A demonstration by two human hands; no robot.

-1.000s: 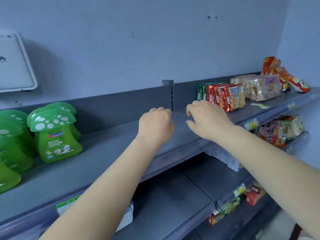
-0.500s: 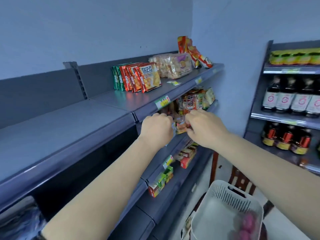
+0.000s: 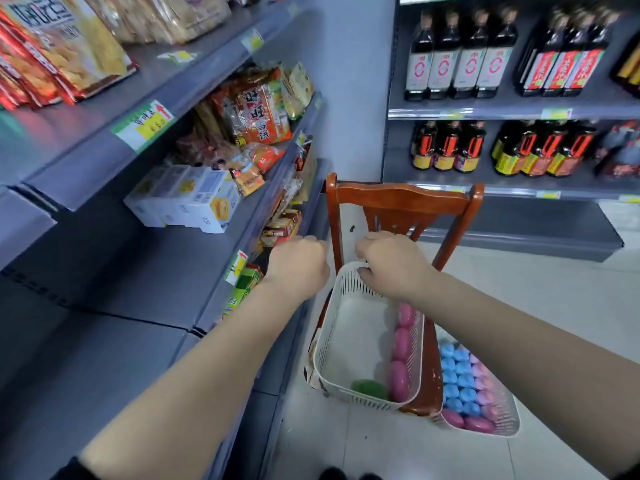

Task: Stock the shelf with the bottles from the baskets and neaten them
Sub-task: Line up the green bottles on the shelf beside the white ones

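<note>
I am seeing both hands reaching out over the far end of the white slotted plastic basket (image 3: 346, 341) sitting on the brown wooden chair (image 3: 401, 199). My left hand (image 3: 299, 266) is curling into a loose fist holding nothing, just left of the basket rim. My right hand (image 3: 393, 263) is hovering at the rim with fingers bent, gripping nothing I can see. Pink bottles (image 3: 401, 344) and one green bottle (image 3: 369, 389) are lying inside. A second white basket (image 3: 502, 415) with blue and pink bottles is sitting right of the chair. The grey metal shelf (image 3: 149, 278) is standing to the left.
</note>
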